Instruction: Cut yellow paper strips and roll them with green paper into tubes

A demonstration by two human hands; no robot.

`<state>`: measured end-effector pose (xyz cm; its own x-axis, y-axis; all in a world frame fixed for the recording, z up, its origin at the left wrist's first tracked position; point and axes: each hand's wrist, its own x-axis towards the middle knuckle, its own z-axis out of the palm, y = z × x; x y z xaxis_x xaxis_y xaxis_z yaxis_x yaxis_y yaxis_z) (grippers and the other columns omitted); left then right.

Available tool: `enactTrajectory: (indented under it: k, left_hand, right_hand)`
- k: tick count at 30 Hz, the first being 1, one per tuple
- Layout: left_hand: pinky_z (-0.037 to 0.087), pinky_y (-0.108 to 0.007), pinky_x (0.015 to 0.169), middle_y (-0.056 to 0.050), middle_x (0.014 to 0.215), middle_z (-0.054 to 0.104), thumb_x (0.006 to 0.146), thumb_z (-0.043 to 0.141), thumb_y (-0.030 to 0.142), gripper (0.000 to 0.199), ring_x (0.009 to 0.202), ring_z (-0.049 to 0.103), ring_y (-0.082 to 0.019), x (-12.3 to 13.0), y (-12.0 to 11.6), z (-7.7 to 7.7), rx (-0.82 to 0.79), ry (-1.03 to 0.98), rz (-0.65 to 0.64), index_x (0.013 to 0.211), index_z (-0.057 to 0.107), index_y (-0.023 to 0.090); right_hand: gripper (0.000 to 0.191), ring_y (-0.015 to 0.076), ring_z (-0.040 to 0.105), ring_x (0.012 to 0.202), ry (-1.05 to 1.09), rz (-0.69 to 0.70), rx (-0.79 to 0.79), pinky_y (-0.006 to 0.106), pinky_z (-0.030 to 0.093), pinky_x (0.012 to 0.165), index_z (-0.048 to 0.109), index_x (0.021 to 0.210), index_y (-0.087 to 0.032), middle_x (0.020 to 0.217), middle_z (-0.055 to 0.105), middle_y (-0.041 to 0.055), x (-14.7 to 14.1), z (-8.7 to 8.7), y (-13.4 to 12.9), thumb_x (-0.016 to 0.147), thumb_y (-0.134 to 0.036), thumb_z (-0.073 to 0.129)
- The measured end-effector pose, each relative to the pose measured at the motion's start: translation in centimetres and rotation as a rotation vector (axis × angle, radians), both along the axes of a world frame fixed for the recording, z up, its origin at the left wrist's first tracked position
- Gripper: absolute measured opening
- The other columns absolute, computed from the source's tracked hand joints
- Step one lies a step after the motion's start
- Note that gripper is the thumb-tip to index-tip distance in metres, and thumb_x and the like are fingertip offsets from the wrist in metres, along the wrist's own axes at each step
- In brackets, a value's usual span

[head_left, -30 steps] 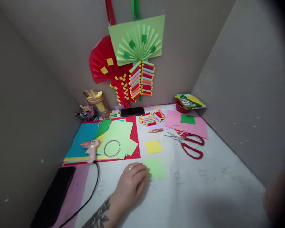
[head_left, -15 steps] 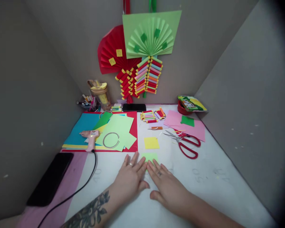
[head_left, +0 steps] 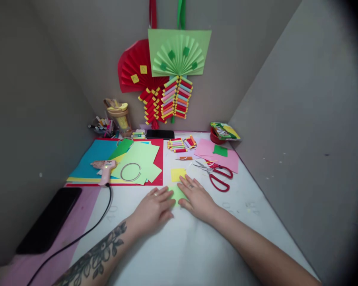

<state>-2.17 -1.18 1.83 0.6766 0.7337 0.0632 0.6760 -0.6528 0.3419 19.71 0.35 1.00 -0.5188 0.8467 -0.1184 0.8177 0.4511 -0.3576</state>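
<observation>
A small light green paper square point(head_left: 176, 196) lies flat on the white tabletop between my hands. My left hand point(head_left: 155, 207) rests palm down at its left edge, fingers stretched out, a ring on one finger. On the other side, my right hand point(head_left: 197, 198) lies open with its thumb by the green square. Its fingertips reach the lower right of a yellow paper square point(head_left: 177, 174) just beyond. Red-handled scissors point(head_left: 219, 176) lie with their blades apart, right of the yellow square. A brown-handled craft tool point(head_left: 185, 158) sits behind it.
A pink glue gun point(head_left: 106, 171) rests on coloured paper sheets point(head_left: 83, 163); its black cord point(head_left: 103, 220) runs toward me. At left lies a black phone-like slab point(head_left: 49, 222). Rolled paper pieces point(head_left: 175, 145) sit farther back. A green paper fan point(head_left: 179, 53) hangs on the wall.
My right hand has moved forward toward the yellow square. My hands have parted, uncovering more of the green square. The camera view has shifted.
</observation>
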Motion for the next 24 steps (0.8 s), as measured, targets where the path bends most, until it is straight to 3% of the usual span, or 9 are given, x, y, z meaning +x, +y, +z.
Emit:
enactTrajectory:
  k: [3,7,12,17,21,24]
  left_hand:
    - [0.025,-0.05,0.107,-0.01,0.141,0.042,0.079,0.055,0.053,0.068,0.134,0.03,-0.03,1.2,-0.4,0.2,-0.11,0.106,-0.107,0.138,0.037,0.024]
    - [0.022,-0.051,0.108,-0.012,0.144,0.038,0.077,0.053,0.059,0.077,0.136,0.027,-0.031,2.3,0.4,0.1,-0.123,0.186,-0.112,0.141,0.032,0.02]
    - [0.029,-0.049,0.105,-0.012,0.142,0.041,0.088,0.043,0.044,0.056,0.134,0.03,-0.029,3.3,1.3,-1.2,-0.011,0.217,-0.086,0.138,0.039,0.017]
    - [0.031,-0.047,0.104,-0.009,0.14,0.044,0.093,0.035,0.035,0.046,0.134,0.032,-0.026,3.6,1.7,-2.5,0.117,0.17,-0.069,0.135,0.042,0.019]
    - [0.027,-0.049,0.104,-0.009,0.138,0.047,0.092,0.039,0.034,0.044,0.132,0.035,-0.028,3.4,2.4,-1.8,0.164,0.113,-0.033,0.132,0.046,0.018]
    - [0.034,-0.044,0.099,-0.008,0.12,0.061,0.091,0.042,0.03,0.031,0.116,0.05,-0.025,2.7,2.7,-0.5,0.153,0.059,0.068,0.114,0.06,0.019]
  right_hand:
    - [0.064,0.0277,0.016,0.139,-0.021,0.024,0.029,0.047,0.018,0.112,0.029,0.143,-0.012,0.15,0.023,0.0121,-0.3,-0.8,2.1,0.09,-0.046,0.04]
    - [0.062,0.0273,0.015,0.14,-0.007,0.063,0.053,0.049,0.016,0.112,0.027,0.144,-0.014,0.15,0.024,0.0119,-1.0,-1.4,4.5,0.09,-0.043,0.04]
    - [0.049,0.0275,0.012,0.14,0.149,0.114,0.161,0.05,0.022,0.11,0.043,0.135,-0.017,0.149,0.026,0.0101,0.3,-0.9,4.5,0.088,-0.032,0.045]
    - [0.036,0.0229,0.037,0.132,0.305,0.12,0.303,0.047,0.03,0.107,0.056,0.122,-0.02,0.133,0.052,0.0098,2.2,-0.8,1.3,0.087,-0.025,0.048]
    - [0.028,0.0227,0.047,0.123,0.352,0.051,0.336,0.044,0.038,0.101,0.062,0.111,-0.021,0.121,0.061,0.0087,2.7,-0.9,-0.1,0.085,-0.022,0.051]
    - [0.027,0.0224,0.051,0.113,0.36,-0.007,0.264,0.041,0.041,0.096,0.06,0.11,-0.02,0.114,0.063,0.0082,2.2,-0.8,0.1,0.083,-0.021,0.054]
